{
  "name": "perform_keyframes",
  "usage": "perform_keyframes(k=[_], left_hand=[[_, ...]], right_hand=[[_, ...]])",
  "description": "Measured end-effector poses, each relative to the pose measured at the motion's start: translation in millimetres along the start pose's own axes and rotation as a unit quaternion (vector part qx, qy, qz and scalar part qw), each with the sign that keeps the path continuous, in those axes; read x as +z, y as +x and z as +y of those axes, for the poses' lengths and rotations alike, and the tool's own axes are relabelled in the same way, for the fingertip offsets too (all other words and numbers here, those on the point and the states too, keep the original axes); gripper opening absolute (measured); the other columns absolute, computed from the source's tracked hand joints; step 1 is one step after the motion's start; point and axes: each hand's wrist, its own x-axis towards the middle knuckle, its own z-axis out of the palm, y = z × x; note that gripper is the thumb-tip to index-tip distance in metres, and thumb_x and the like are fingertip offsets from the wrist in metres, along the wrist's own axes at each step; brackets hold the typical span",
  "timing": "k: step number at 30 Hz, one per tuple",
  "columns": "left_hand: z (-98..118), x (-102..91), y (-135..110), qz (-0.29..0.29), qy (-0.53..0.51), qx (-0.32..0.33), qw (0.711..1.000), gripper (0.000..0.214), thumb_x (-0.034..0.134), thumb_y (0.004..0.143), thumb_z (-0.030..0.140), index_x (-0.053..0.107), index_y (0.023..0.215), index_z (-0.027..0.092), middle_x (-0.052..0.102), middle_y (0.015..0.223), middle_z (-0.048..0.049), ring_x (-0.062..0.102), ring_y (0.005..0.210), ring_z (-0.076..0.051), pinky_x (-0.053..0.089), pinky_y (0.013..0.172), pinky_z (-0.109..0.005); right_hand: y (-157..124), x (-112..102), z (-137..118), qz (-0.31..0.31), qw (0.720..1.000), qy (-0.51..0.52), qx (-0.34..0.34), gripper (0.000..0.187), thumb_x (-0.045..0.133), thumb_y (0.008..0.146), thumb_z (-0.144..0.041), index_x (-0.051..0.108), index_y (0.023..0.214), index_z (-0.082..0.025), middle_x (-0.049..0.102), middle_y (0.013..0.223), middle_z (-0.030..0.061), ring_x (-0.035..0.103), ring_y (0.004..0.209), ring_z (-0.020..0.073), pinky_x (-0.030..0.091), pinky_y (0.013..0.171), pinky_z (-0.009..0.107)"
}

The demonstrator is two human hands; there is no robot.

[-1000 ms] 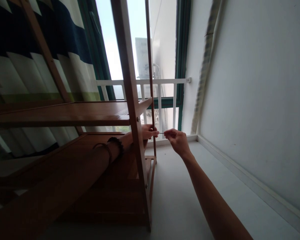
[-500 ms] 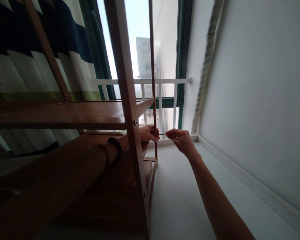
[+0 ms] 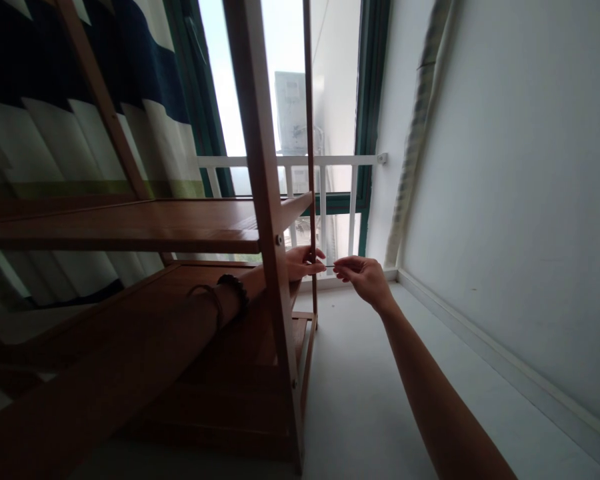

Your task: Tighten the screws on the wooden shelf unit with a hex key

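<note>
A brown wooden shelf unit (image 3: 270, 167) stands at the left, with a slim rear post (image 3: 311, 220). My left arm reaches between its two boards, and my left hand (image 3: 300, 264) is closed around the rear post below the upper board. To the right of the post, my right hand (image 3: 361, 272) pinches a thin dark rod (image 3: 329, 267) that looks like a hex key. The rod lies level between the hands, its left end at my left fingertips by the post. Whether it sits in a bolt is hidden.
The front post carries a bolt (image 3: 279, 239) on its outer side. Behind the shelf are a white railing (image 3: 350, 161), a green-framed window and a striped curtain (image 3: 105, 147). A white wall (image 3: 520, 187) rises at the right, above a pale floor (image 3: 360, 387).
The view has shifted slightly, so the shelf appears a little farther right. My left fingers have moved a little at the post; my right hand still pinches the thin rod.
</note>
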Motion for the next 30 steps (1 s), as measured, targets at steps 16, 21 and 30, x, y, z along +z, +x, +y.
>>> perform_keyframes(k=[16,21,30], left_hand=[[-8.4,3.1,9.5,0.050,0.077,0.015,0.996,0.025,0.062,0.066,0.033,0.056,0.083,0.015,0.060,0.073,-0.0013,0.055,0.070,-0.014,0.045,0.070,-0.029],[-13.2,5.4,13.5,0.068,0.073,0.006,0.995,0.021,0.063,0.064,0.029,0.057,0.080,0.016,0.059,0.068,0.0005,0.053,0.065,-0.013,0.044,0.065,-0.028],[-1.2,5.1,7.2,0.056,0.071,-0.018,0.996,0.021,0.063,0.064,0.027,0.056,0.080,0.015,0.059,0.069,0.0003,0.054,0.067,-0.013,0.043,0.067,-0.027]], right_hand=[[1.9,3.4,4.0,-0.010,0.978,0.184,0.096,0.031,0.070,0.067,-0.028,0.066,0.091,-0.010,0.069,0.080,0.0089,0.063,0.068,0.0132,0.053,0.072,0.030],[-0.1,-15.3,10.0,-0.127,0.976,0.171,0.035,0.045,0.069,0.068,-0.029,0.061,0.110,-0.017,0.067,0.100,0.0084,0.064,0.085,0.0154,0.049,0.086,0.036],[0.4,-21.6,22.7,-0.107,0.990,0.079,-0.035,0.037,0.068,0.068,-0.031,0.066,0.102,-0.017,0.069,0.090,0.0075,0.065,0.083,0.0180,0.052,0.077,0.036]])
